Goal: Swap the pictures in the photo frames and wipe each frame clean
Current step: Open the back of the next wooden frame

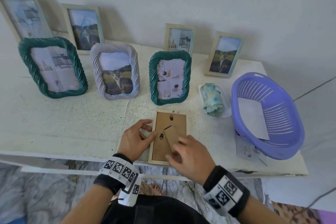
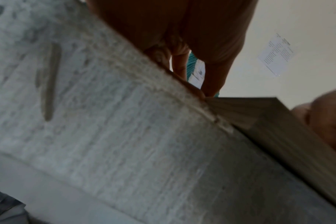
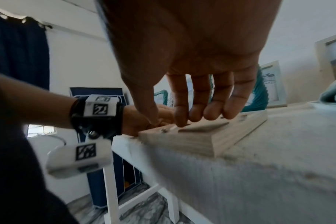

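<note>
A light wooden photo frame (image 1: 152, 151) lies face down at the table's near edge, its brown backing board (image 1: 163, 123) and fold-out stand (image 1: 171, 137) facing up. My left hand (image 1: 150, 131) grips the frame's left rail, thumb on the backing near a black clip (image 1: 161, 136). In the left wrist view its fingers (image 2: 213, 75) meet the frame's corner (image 2: 259, 115). My right hand (image 1: 181, 151) hovers over the lower right of the frame. In the right wrist view its fingertips (image 3: 180, 121) touch the backing beside the stand (image 3: 203, 126), holding nothing.
Two green rope frames (image 1: 23, 54) (image 1: 152, 71) and a lilac one (image 1: 96, 54) stand mid-table, with several wooden frames along the wall. A blue-green cloth (image 1: 212, 100) lies on a white tray (image 1: 201, 89). A purple basket (image 1: 283, 143) at the right holds a paper (image 1: 252, 114).
</note>
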Available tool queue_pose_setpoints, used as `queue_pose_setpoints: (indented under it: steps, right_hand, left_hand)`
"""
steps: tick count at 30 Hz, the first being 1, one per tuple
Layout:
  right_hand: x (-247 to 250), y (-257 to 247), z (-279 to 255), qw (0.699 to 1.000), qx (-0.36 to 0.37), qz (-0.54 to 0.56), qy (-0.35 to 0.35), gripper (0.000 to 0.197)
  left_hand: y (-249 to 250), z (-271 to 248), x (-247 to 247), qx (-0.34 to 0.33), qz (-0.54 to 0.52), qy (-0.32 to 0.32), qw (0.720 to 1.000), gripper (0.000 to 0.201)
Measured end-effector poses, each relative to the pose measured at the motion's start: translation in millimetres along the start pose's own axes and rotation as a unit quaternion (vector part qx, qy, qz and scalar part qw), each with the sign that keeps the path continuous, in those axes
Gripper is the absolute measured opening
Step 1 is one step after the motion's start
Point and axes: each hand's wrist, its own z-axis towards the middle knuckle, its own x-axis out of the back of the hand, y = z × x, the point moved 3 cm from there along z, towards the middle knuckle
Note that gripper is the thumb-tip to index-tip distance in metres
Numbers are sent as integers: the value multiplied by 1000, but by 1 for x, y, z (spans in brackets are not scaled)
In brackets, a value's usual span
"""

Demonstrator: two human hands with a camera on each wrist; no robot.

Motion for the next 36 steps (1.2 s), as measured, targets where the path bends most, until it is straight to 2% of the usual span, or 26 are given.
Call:
queue_pose_setpoints:
  steps: [4,8,12,15,16,18,21,24,32,36]
  right_hand:
    - [-18,-8,-16,997,-15,-75,26,39]
    - [-24,-11,-16,997,-23,-51,58,29]
    - [-30,-14,-19,997,35,-39,61,8]
    - [-32,-13,-21,994,86,-62,35,25]
    - [-30,-11,-19,994,88,-63,34,23]
    - [-22,-9,-14,996,63,-50,41,16]
    - [-12,-2,-2,996,-23,-45,74,28]
    - [-11,-1,9,990,-86,-80,79,32]
    - [-6,-8,19,984,-100,-37,140,20]
    - [6,9,5,980,-129,-52,145,25]
  left_hand:
    - [-1,1,-1,3,-4,0,1000,34]
    - [-2,1,-1,4,-7,1,1000,33]
    - [-4,2,-2,1,-7,2,1000,32]
    - [-4,1,-2,1,-6,2,1000,32]
    - [-3,1,-1,1,-7,2,1000,32]
    - [-2,1,-1,3,-9,2,1000,32]
    - [1,1,-1,8,-8,1,1000,31]
    - [2,1,0,9,-9,1,1000,33]
    - [2,-1,0,-5,-8,8,1000,39]
    - [1,-2,-1,-13,1,12,1000,34]
